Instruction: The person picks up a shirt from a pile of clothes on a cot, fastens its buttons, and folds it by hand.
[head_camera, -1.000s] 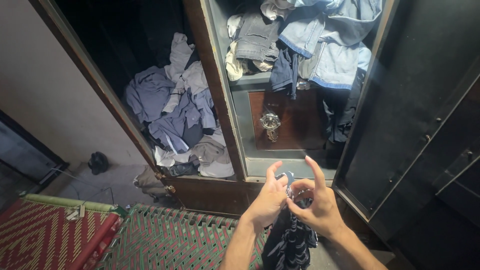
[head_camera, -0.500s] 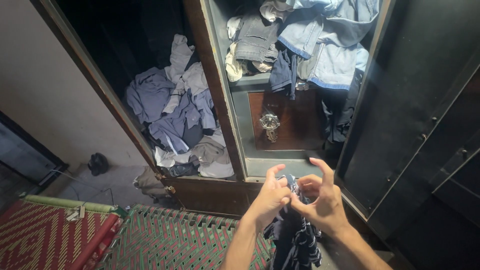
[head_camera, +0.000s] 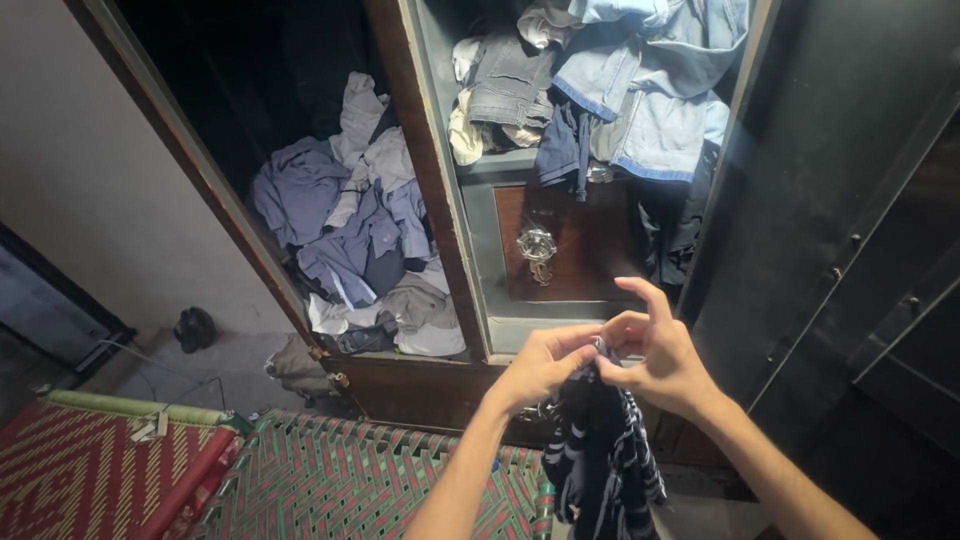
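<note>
Left hand (head_camera: 540, 368) and right hand (head_camera: 662, 360) raised side by side in front of the open wardrobe (head_camera: 440, 250), both pinching the top edge of a dark striped garment (head_camera: 605, 455). Left fingers curled narrow around the cloth; right thumb and forefinger nipped on it, the other right fingers (head_camera: 648, 295) lifted and spread above. Garment hanging straight down from the two grips — bunched at the top, looser below, over the edge of a woven cot (head_camera: 340, 480) in green and red.

Behind the hands, a brown locker door (head_camera: 580, 245) with a metal handle (head_camera: 537, 248). On the shelf above, a heap of denim (head_camera: 640, 90) spilling over the edge. In the left compartment, a tumbled pile of grey-blue shirts (head_camera: 350, 220) — some slipping past the sill. Dark wardrobe door (head_camera: 830, 200) open at right. Black shoe (head_camera: 193, 326) on the floor by the wall.
</note>
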